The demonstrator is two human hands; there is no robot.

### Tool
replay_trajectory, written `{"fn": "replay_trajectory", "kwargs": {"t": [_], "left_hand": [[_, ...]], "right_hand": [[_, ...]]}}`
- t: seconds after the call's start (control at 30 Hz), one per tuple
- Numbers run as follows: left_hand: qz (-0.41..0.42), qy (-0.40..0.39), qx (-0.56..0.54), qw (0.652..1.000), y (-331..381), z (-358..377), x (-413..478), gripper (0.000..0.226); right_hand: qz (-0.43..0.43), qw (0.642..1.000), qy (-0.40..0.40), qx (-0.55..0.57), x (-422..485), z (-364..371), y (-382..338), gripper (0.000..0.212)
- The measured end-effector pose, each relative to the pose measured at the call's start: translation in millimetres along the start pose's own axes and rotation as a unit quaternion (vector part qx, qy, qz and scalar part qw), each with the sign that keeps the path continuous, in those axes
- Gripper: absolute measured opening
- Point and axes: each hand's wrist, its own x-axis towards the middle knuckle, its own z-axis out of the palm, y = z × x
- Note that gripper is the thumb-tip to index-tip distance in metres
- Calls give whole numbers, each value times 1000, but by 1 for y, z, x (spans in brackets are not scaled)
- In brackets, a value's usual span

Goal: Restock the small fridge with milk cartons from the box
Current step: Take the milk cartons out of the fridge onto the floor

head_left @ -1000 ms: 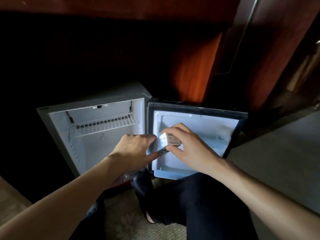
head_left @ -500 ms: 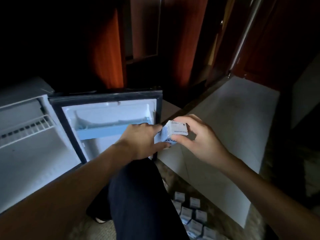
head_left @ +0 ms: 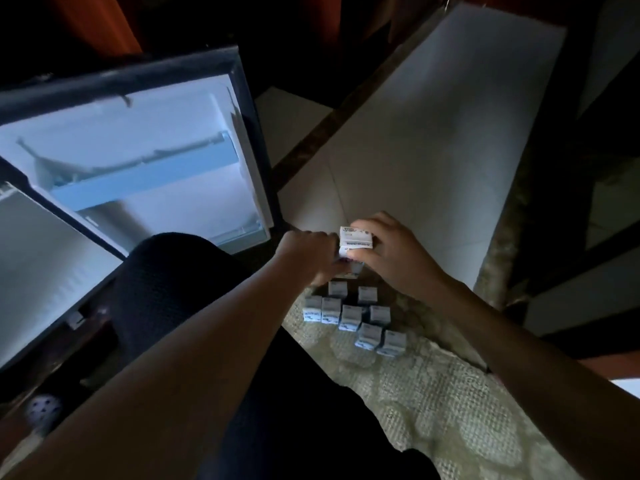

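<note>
Head view: left hand [head_left: 306, 252] and right hand [head_left: 389, 252] pinch a milk carton [head_left: 356, 239] over patterned carpet [head_left: 433, 410]

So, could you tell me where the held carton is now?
In the head view, right of centre: the right hand grips the carton just above the cartons on the carpet, right of the fridge door.

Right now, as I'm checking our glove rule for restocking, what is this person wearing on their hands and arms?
No gloves: the left hand and right hand are both bare. The left forearm and right forearm are uncovered too, with no sleeve in view up to the picture's edge. The light is too dim to rule out a ring.
</note>
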Motion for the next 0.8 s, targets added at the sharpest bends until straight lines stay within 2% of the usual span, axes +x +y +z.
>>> {"fn": "replay_trajectory", "kwargs": {"t": [0.1, 0.23, 0.37, 0.5, 0.8], "left_hand": [[19, -29, 21, 999, 5, 23, 8, 65], [7, -13, -49, 999, 15, 60, 4, 52], [8, -70, -48, 996, 22, 86, -3, 49], [1, -60, -38, 997, 15, 93, -7, 44], [-58, -114, -94, 987, 14, 116, -17, 59]], "right_hand": [[31, 999, -26, 9, -12, 18, 20, 35], [56, 998, -31, 20, -24, 38, 37, 37], [88, 994, -40, 42, -38, 64, 56, 38], [103, 990, -68, 71, -52, 93, 75, 39], [118, 986, -115, 12, -72, 138, 111, 41]]}}
